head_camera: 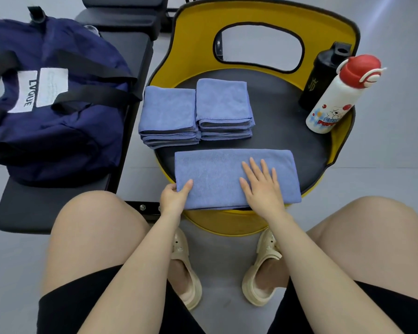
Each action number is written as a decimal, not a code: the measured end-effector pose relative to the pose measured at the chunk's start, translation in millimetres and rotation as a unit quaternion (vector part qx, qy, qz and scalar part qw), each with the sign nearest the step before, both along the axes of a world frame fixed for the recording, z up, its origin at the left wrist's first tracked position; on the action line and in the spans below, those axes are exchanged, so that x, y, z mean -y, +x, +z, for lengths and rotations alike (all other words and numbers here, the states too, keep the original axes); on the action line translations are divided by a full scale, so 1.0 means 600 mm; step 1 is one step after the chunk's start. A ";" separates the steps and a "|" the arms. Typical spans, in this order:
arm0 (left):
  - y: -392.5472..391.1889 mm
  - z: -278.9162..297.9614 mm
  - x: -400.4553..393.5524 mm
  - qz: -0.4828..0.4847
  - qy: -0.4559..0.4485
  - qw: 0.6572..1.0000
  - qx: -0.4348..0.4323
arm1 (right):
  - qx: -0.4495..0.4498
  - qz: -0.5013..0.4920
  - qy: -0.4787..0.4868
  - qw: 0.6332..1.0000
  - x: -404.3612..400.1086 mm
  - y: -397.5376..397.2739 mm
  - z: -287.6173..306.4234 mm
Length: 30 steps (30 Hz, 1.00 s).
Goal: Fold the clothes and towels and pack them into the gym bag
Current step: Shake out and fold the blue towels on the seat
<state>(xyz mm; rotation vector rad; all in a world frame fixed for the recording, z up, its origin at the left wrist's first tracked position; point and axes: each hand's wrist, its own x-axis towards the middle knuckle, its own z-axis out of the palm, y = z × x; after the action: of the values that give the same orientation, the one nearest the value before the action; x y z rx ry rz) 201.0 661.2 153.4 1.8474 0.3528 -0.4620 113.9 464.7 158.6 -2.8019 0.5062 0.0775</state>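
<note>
Two seats fill my view: off beyond my left hand (175, 196) the navy gym bag (51, 102) sits on a black bench (34, 208), and the yellow-rimmed chair (299, 32) carries the rest. My left hand pinches the near-left corner of the half-folded blue towel (217, 177), which overhangs the seat's front edge, while my right hand (263, 186) presses it flat, fingers spread. Past the fingertips stand two folded towel stacks (196, 112), with open black seat between them and two bottles (333, 92) far right.
</note>
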 end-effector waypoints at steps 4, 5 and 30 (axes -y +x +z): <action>0.012 0.017 -0.006 0.033 -0.048 0.997 0.043 | -0.019 -0.011 -0.019 1.000 -0.015 0.008 -0.001; 0.014 0.024 -0.008 0.041 -0.058 0.996 0.059 | -0.021 -0.011 -0.024 0.999 -0.019 0.011 -0.001; -0.036 0.081 0.046 -0.211 -0.100 0.962 0.141 | 0.089 -0.197 0.467 0.858 -0.082 0.107 0.081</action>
<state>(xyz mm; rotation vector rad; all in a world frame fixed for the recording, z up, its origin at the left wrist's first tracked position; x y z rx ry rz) 179.4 633.3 201.8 1.7569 -0.2792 -0.4926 178.2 513.6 207.1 -1.7015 0.7353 -0.0233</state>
